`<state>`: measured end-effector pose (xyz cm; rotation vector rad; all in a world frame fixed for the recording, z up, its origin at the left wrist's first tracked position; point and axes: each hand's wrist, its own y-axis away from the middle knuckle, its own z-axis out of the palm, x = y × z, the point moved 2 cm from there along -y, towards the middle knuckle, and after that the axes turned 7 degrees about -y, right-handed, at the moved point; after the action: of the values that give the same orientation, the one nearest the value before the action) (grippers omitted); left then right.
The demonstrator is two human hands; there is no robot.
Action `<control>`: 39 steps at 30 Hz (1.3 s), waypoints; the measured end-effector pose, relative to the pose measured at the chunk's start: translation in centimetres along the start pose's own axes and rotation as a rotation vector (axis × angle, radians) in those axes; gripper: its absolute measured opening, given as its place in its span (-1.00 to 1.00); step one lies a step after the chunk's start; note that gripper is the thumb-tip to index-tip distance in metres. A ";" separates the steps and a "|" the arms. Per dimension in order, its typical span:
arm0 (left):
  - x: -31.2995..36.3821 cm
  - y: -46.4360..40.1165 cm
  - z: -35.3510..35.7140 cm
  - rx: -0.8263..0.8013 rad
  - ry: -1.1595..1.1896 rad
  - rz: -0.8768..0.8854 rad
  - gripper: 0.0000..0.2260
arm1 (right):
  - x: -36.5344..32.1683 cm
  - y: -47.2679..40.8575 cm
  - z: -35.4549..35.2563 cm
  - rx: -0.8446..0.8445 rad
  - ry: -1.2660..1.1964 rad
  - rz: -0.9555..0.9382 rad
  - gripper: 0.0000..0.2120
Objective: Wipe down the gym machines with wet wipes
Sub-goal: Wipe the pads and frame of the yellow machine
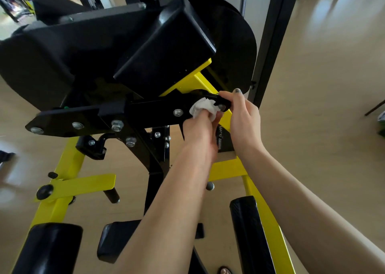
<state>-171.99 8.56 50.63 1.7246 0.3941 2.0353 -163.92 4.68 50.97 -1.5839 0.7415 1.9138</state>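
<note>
Both hands work the black lever arm (145,109): left hand (200,128) fingers bunch the wet wipe (203,107) against it, right hand (243,115) pinches its right tip; pivoting could trap fingers.

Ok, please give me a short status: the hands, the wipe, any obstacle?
Left hand presses white wipe on black arm plate. Right hand grips plate's end. Nothing in the way.

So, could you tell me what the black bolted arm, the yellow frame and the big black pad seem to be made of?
Black bolted arm: apparently flat steel plate, glossy black paint, silver bolt heads.
Yellow frame: probably square steel tube, smooth yellow coating.
Big black pad: looks like foam under black vinyl, with rounded, softly shiny edges.
</note>
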 end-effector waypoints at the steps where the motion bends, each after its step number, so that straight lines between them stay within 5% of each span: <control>1: 0.6 0.7 -0.1 0.016 -0.004 0.019 -0.86 | -0.2 0.2 0.1 0.006 0.001 -0.010 -0.60; 11: 5.2 0.5 -3.9 0.233 -0.223 0.339 -0.80 | -0.7 1.5 2.2 -0.012 0.175 -0.155 -0.69; 16: 9.2 2.9 -5.9 0.247 -0.455 0.756 -0.89 | -3.5 1.3 2.8 0.022 0.173 -0.323 -0.61; 20: 15.3 1.9 -7.9 0.416 -0.786 1.034 -0.94 | -7.0 0.6 5.4 -0.032 0.301 -0.497 -0.50; 23: 17.9 -0.5 -7.2 0.370 -1.105 1.155 -0.81 | -8.1 0.3 7.9 -0.054 0.417 -0.553 -0.44; 34: 18.8 -1.7 -3.0 0.005 -1.175 1.363 -0.73 | -7.8 0.3 10.1 0.049 0.383 -0.546 -0.44; 39: 18.5 -4.3 -7.4 0.069 -1.153 1.230 -0.75 | -7.9 0.3 10.0 0.045 0.329 -0.522 -0.43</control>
<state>-180.91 22.11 63.04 3.1663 -1.2127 1.0373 -169.78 11.10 60.32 -1.8636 0.4297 1.2745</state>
